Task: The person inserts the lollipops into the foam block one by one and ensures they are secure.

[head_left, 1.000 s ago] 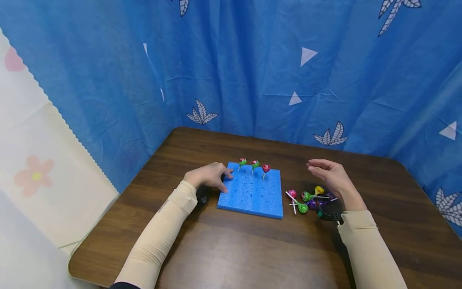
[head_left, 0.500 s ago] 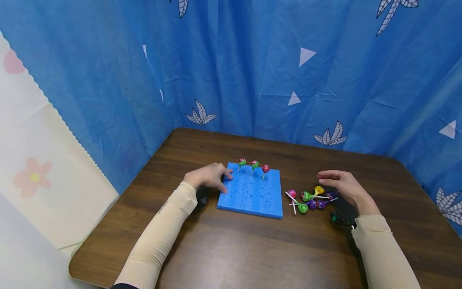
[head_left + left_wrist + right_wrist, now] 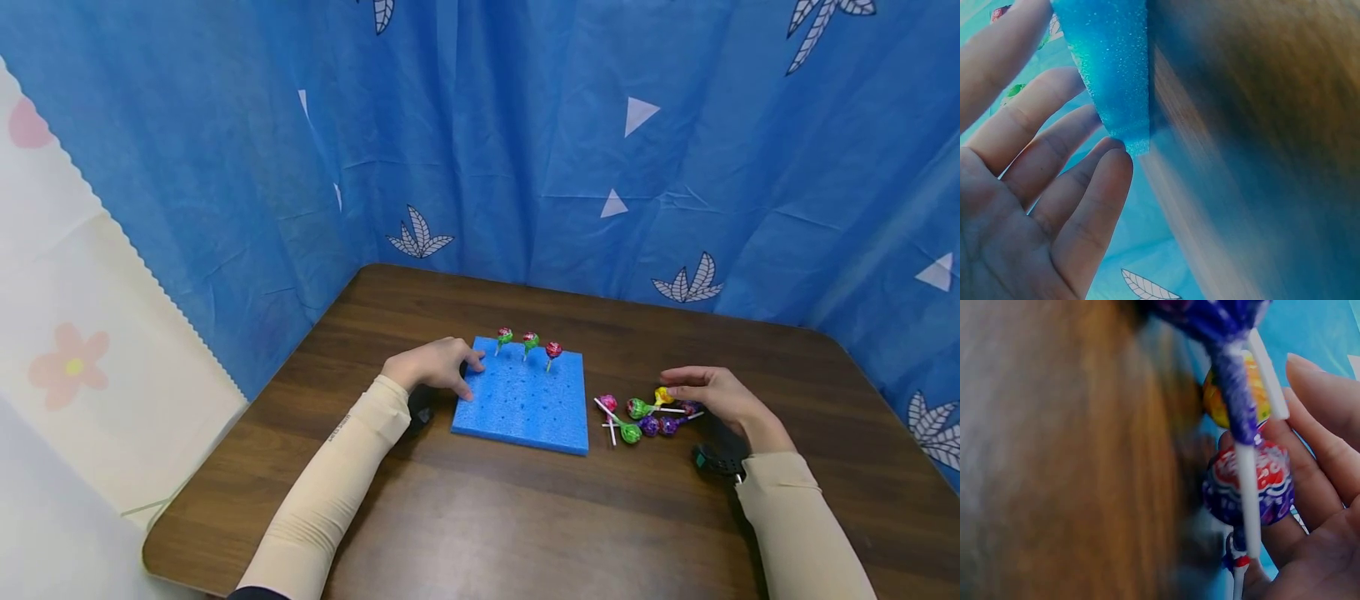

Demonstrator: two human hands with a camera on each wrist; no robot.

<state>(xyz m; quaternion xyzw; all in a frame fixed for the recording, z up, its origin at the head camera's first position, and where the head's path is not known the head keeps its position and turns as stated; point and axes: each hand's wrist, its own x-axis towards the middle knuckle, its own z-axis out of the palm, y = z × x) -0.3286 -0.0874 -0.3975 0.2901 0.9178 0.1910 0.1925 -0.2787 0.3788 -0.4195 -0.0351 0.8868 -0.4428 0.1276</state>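
Note:
A blue foam board (image 3: 525, 417) dotted with small holes lies on the table, with three lollipops standing in its far rows: two red-green (image 3: 530, 340) and one red (image 3: 553, 350). My left hand (image 3: 433, 367) rests at the board's left edge, fingers spread; in the left wrist view its fingertips (image 3: 1116, 159) touch the foam. My right hand (image 3: 723, 396) hovers low over the loose lollipops, its thumb apart from the other fingers. Nearest to it is a yellow lollipop (image 3: 663, 396). The right wrist view shows a purple-red lollipop (image 3: 1250, 481) close by the palm.
More loose lollipops lie right of the board: pink (image 3: 608, 402), green (image 3: 630, 432) and purple (image 3: 668, 426), some sticks crossing. The brown wooden table (image 3: 487, 517) reaches back to a blue curtain (image 3: 510, 167). A pale flowered curtain (image 3: 97, 333) hangs at the left.
My right hand has moved right, away from the board side, then lowered toward the yellow lollipop. My left hand and the board have stayed in place.

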